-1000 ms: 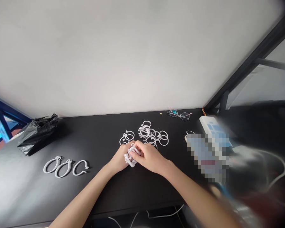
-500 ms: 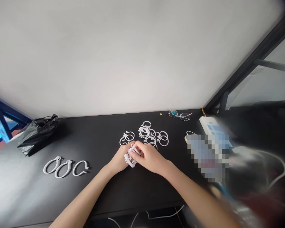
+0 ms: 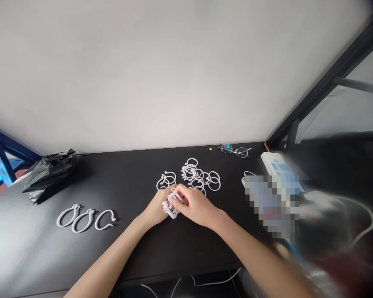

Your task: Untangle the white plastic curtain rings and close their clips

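A cluster of white plastic curtain rings (image 3: 173, 210) is bunched between my two hands, low over the dark table. My left hand (image 3: 158, 208) is closed around its left side, with the fingertips hidden. My right hand (image 3: 194, 205) grips the same cluster from the right, thumb and fingers bent onto it. Just beyond my hands lie a few loose rings (image 3: 170, 177) and a bigger heap of white rings (image 3: 191, 174), partly covered by my right hand. Off to the left, three larger-looking white rings (image 3: 83, 221) rest in a row; the rightmost one has a gap.
A black plastic bag (image 3: 51, 171) sits at the table's left end. Eyeglasses (image 3: 234, 150) lie near the wall. On the right are a white box (image 3: 275, 165), a pixelated flat object (image 3: 267, 205) and a white cable (image 3: 371, 219). The black table (image 3: 136, 256) ends in front of me.
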A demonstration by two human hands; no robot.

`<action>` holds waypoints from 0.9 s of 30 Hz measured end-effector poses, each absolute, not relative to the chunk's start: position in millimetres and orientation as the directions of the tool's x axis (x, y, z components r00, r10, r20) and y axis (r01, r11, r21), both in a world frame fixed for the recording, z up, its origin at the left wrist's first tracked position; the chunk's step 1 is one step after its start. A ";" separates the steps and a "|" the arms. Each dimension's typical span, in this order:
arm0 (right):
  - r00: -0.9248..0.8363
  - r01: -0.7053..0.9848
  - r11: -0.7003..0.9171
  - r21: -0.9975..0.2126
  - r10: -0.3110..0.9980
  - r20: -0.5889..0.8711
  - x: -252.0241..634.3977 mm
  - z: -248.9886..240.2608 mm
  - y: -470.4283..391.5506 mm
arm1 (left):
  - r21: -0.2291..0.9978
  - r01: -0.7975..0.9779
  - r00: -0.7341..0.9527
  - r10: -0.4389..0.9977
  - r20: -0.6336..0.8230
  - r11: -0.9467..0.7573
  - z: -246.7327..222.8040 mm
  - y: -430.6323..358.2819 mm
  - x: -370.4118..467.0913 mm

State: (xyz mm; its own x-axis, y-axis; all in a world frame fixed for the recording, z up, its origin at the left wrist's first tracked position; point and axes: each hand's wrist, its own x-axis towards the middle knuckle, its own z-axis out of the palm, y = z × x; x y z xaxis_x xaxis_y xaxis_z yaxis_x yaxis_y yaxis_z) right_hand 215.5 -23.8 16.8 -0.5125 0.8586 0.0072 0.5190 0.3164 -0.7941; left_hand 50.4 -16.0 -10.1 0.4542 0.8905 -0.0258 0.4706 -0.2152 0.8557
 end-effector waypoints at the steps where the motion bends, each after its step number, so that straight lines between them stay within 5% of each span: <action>1: -0.513 0.520 0.318 -0.793 0.858 0.007 215.5 16.8 -23.8 | 0.856 0.470 0.455 0.890 -0.026 -0.215 -10.2 -15.9 50.4; 27: -0.514 0.542 0.345 -0.766 0.858 0.022 215.1 16.3 -25.2 | 0.881 0.405 0.476 0.879 0.026 -0.245 -10.9 -17.2 49.6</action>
State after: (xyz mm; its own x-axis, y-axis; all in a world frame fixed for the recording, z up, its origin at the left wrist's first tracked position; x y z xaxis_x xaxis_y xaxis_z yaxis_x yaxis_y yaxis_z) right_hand 215.1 -25.2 16.3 -0.5138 0.8576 0.0224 0.5422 0.3448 -0.7662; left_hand 49.6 -17.2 -10.9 0.4762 0.8789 0.0257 0.4047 -0.2451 0.8810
